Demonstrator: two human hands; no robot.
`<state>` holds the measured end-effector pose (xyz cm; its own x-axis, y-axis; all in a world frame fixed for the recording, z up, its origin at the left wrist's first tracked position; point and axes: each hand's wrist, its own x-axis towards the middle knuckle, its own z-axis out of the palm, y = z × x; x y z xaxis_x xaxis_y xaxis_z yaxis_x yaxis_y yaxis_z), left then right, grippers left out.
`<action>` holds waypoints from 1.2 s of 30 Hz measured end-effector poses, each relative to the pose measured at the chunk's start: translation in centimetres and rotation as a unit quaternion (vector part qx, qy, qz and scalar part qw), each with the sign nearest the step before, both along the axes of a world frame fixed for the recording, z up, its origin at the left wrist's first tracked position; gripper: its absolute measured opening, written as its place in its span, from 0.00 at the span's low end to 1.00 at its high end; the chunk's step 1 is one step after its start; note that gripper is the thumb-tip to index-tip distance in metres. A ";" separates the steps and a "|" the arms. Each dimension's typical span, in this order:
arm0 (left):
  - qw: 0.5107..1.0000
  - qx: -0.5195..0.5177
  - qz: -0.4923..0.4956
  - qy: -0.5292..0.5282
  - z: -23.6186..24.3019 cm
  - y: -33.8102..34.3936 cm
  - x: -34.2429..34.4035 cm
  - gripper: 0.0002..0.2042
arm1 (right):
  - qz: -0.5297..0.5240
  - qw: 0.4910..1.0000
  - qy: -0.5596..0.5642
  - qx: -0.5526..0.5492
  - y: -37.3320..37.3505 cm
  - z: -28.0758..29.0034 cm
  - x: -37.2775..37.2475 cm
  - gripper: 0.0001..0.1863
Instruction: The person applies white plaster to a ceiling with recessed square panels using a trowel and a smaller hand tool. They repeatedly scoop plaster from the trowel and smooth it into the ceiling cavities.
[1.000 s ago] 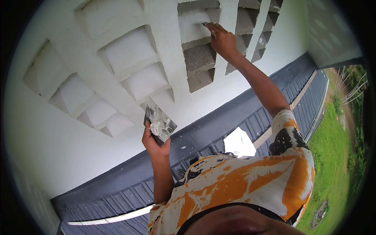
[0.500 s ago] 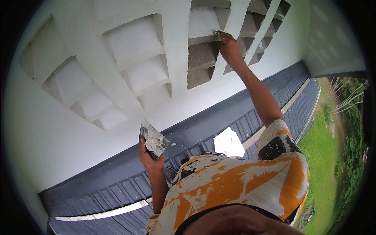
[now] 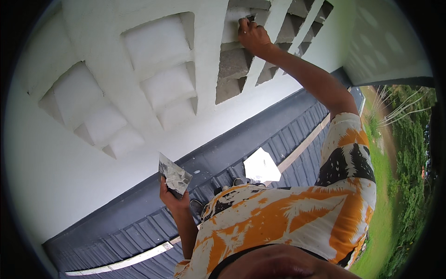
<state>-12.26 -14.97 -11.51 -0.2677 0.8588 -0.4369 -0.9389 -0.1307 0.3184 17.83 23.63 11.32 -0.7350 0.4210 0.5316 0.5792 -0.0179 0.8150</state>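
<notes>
My left hand [image 3: 174, 196] grips a flat metal plate [image 3: 166, 162] with white paste [image 3: 176, 175] on it, low and left of centre in front of the white wall [image 3: 65, 190]. My right hand [image 3: 254, 36] is raised with fingers closed round a small scraper [image 3: 251, 17], inside the top part of a column of recesses. The lower recess in that column [image 3: 233, 63] is rough grey, while the part at the tool is mostly white. Smooth white recesses [image 3: 158, 41] fill the wall to the left. Further grey recesses [image 3: 290, 29] lie to the right.
A dark tiled roof [image 3: 121, 249] with a long batten [image 3: 297, 153] runs under me along the wall's base. A white board [image 3: 262, 165] lies on it; my shoes show near it. A side wall [image 3: 381, 46] meets this wall at the right; grass and trees [image 3: 409, 167] lie beyond below.
The plate in my left hand has dropped lower and moved left. My right hand went down slightly, then back up, and the wrist is now turned with the knuckles further left.
</notes>
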 end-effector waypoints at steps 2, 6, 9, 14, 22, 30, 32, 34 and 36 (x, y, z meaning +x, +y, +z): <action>1.000 -0.013 0.006 0.011 0.1 -0.1 0.3 0.16 | -0.020 1.000 -0.014 0.008 1.4 0.7 -0.4 0.07; 1.000 -0.018 0.002 0.004 0.0 -0.4 0.2 0.16 | -0.057 0.998 -0.010 0.013 3.5 0.7 0.7 0.06; 1.000 -0.024 0.006 -0.002 -0.2 -0.6 -0.1 0.16 | -0.073 0.997 -0.006 -0.014 3.2 -0.1 1.7 0.06; 1.000 -0.017 0.016 0.013 -0.2 -0.6 -0.2 0.16 | -0.132 0.977 0.026 -0.168 -2.5 -1.6 1.8 0.11; 0.999 -0.048 0.008 0.009 3.1 0.7 1.8 0.13 | 0.065 0.875 0.364 -0.313 -15.0 -4.4 1.6 0.10; 0.986 0.142 -0.091 0.003 5.7 3.3 2.3 0.14 | 0.089 -0.152 0.819 -0.547 -27.1 -21.5 0.9 0.11; 0.995 0.084 -0.056 0.016 8.1 3.8 3.2 0.11 | 0.066 -0.212 0.793 -0.567 -29.0 -23.7 1.6 0.09; 0.993 0.087 -0.050 0.062 8.5 3.6 3.1 0.13 | 0.037 -0.243 0.775 -0.582 -30.1 -23.9 2.4 0.08; 0.990 0.088 -0.037 0.108 8.7 3.8 3.8 0.17 | 0.084 -0.268 0.773 -0.569 -29.3 -23.0 3.9 0.08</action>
